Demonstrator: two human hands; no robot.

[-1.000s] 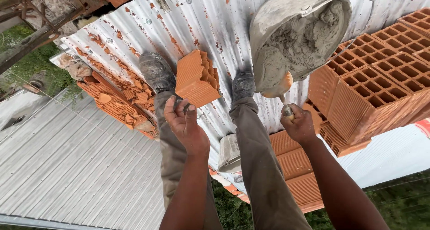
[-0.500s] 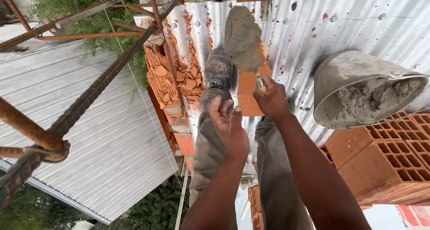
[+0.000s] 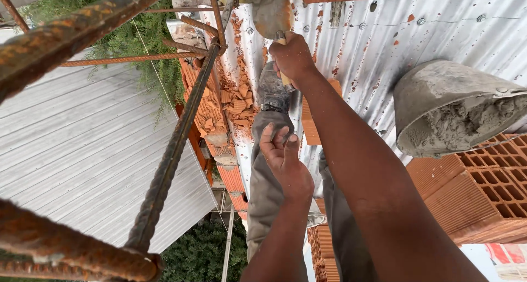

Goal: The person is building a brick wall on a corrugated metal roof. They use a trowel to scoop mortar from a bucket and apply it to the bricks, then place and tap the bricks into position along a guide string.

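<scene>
Right hand (image 3: pixel 292 56): raised at top centre, closed around the wooden handle of the mortar-laden steel trowel (image 3: pixel 273 14).
Left hand (image 3: pixel 285 164): lower, empty, fingers spread, above the legs.
Grey mortar bucket (image 3: pixel 439 103): right, on the stacked hollow clay bricks (image 3: pixel 483 186).
Rusty ribbed rebar (image 3: pixel 170 150): left, running diagonally in front.
Broken brick rubble (image 3: pixel 239 95): between rebar and legs.

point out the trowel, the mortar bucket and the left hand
trowel (image 3: pixel 273 14), head view, on the mortar-caked blade above the right hand
mortar bucket (image 3: pixel 433 95), head view, on its grey outer wall
left hand (image 3: pixel 285 161), head view, on the back of the hand
</scene>
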